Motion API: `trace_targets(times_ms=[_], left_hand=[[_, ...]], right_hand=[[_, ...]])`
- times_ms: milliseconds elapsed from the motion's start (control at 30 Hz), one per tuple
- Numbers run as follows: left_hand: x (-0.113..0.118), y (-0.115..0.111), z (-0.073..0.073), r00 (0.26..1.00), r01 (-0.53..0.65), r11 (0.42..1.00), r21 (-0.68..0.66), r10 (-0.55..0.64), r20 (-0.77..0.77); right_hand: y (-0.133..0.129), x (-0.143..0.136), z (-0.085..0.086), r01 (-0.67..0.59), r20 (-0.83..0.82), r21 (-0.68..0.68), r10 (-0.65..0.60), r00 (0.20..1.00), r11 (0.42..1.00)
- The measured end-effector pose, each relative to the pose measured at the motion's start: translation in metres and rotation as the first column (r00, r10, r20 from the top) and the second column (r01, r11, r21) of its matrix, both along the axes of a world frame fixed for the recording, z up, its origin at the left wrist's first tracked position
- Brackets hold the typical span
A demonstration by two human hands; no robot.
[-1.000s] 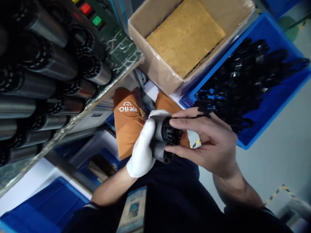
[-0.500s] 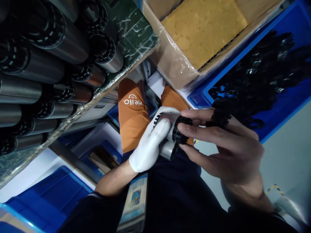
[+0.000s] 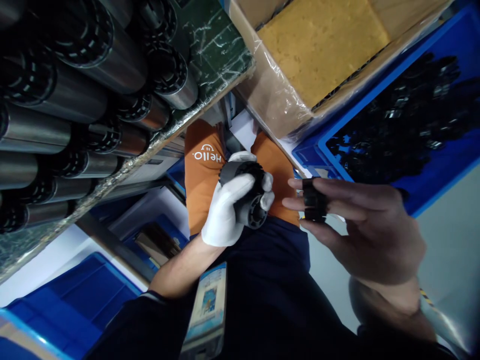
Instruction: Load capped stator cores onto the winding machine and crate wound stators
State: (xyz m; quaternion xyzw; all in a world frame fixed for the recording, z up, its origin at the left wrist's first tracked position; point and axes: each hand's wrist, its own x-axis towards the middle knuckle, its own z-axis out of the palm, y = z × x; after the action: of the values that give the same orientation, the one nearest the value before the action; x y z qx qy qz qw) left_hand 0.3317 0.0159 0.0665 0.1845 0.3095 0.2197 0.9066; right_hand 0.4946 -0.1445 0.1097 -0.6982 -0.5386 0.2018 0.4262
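Note:
My left hand (image 3: 225, 215), in a white glove, grips two short metal cylinders side by side in front of my lap. The upper cylinder (image 3: 236, 171) has a dark toothed rim. On the lower cylinder, a black slotted end cap (image 3: 258, 212) faces right. Bare, my right hand (image 3: 375, 230) is to the right of them, its fingertips closed round a black toothed ring (image 3: 315, 199). A gap separates this ring from the cylinders. My gloved fingers hide part of both cylinders.
Many metal cylinders with black end rings (image 3: 127, 65) lie on the green bench (image 3: 213, 50) at upper left. A blue bin (image 3: 326, 142) of black plastic parts is at right, beside a plastic-lined cardboard box (image 3: 272, 95). Another blue bin (image 3: 75, 305) sits lower left.
My right hand has moved right, away from the cylinders, and a black ring now sits at its fingertips. My left hand has turned the cylinders so their black ends show more.

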Motion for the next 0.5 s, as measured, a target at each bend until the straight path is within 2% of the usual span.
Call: trace_targets(times_ms=[67,167,300,400,500], left_hand=[[0.002,0.000,0.003,0.999,-0.026,1.000,0.007,0.026,-0.022],[0.006,-0.004,0.007,0.992,-0.062,0.996,0.072,0.069,-0.105],[0.016,-0.010,0.016,0.963,-0.097,0.981,0.168,0.135,-0.232],[0.021,-0.012,0.025,0.955,-0.118,0.975,0.186,0.163,-0.248],[0.022,-0.012,0.033,0.954,-0.161,0.971,0.178,0.199,-0.223]], right_hand=[[-0.002,-0.003,-0.002,-0.032,-0.032,0.051,0.034,0.999,0.998],[0.007,-0.014,-0.001,-0.027,0.016,0.089,0.026,1.000,0.996],[0.025,-0.030,-0.006,0.078,0.011,0.242,-0.083,0.996,0.967],[0.032,-0.036,-0.016,0.162,-0.026,0.246,-0.160,0.987,0.956],[0.033,-0.037,-0.023,0.183,-0.086,0.238,-0.167,0.982,0.954]])
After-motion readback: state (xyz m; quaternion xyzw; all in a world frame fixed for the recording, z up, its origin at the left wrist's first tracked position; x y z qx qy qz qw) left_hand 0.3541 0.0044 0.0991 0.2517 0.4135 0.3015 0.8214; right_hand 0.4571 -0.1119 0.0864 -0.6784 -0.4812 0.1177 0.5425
